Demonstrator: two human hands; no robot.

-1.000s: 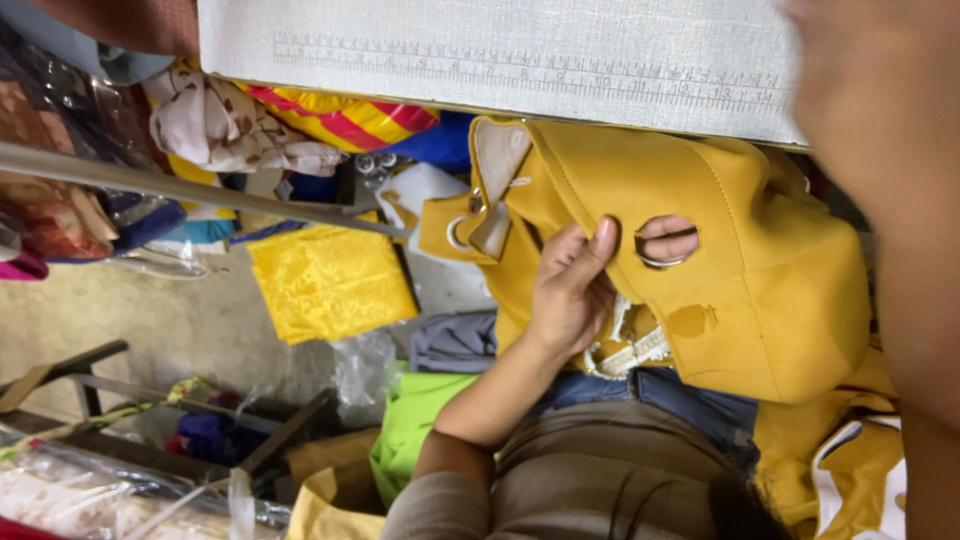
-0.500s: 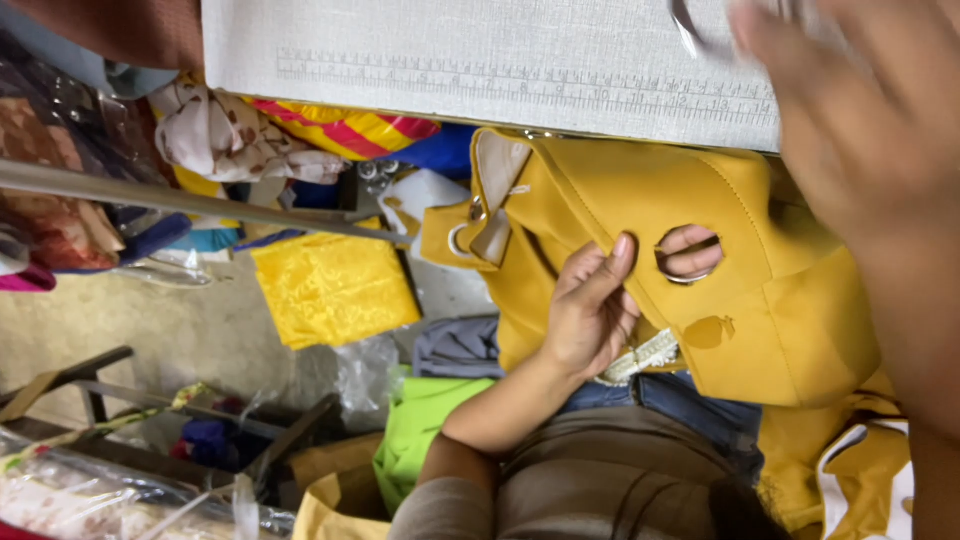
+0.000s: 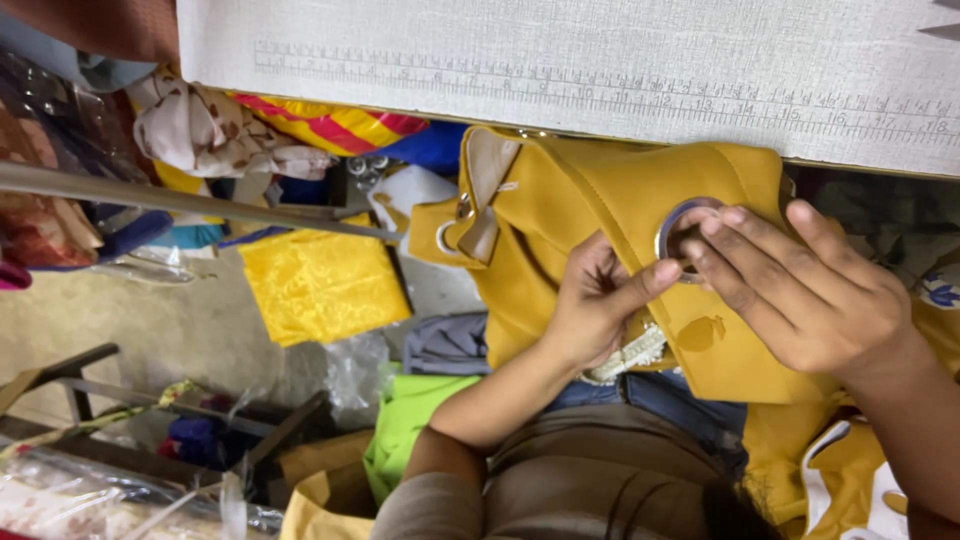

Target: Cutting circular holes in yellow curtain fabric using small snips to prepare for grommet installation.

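Observation:
A mustard-yellow fabric piece point(image 3: 600, 200) with a strap and buckle hangs from the table edge over my lap. A round hole in it carries a metal ring point(image 3: 668, 232). My left hand point(image 3: 590, 315) grips the fabric from below, its thumb pressed to the cloth just under the ring. My right hand point(image 3: 800, 290) reaches in from the right, its fingertips resting on the ring and covering most of the hole. A dark stain point(image 3: 702, 330) marks the fabric below the ring.
A grey-white table top point(image 3: 560, 50) with a printed ruler along its edge fills the top. Below lie a yellow cloth point(image 3: 320, 285), a green cloth point(image 3: 410, 425), patterned fabrics point(image 3: 210, 130), a metal bar point(image 3: 180, 200) and plastic bags on the floor at the left.
My right hand has come down from the table edge onto the ring. My left hand's fingers have left the hole, and its thumb now presses beside the ring.

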